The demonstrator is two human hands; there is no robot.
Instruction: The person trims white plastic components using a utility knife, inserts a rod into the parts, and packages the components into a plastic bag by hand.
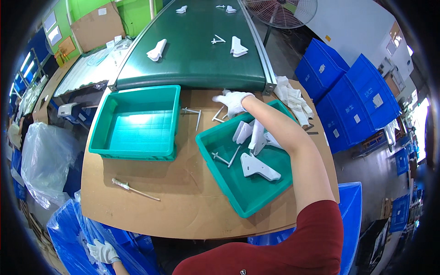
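Observation:
My right hand, in a white glove, reaches across to the table's far side by the conveyor end, its fingers apart. Just beneath it lies a thin white plastic runner piece; the hand appears to hold nothing. Under my right forearm a green tray sits at an angle, with several white molded plastic parts and a thin branched runner inside. At lower left my left hand, also gloved, rests with fingers spread on the clear plastic bag lining a blue bin.
An empty green tray stands at left, with another white runner beside it. A thin stick lies in front. Beyond, a green conveyor carries white parts. White cloth and blue bins are at right.

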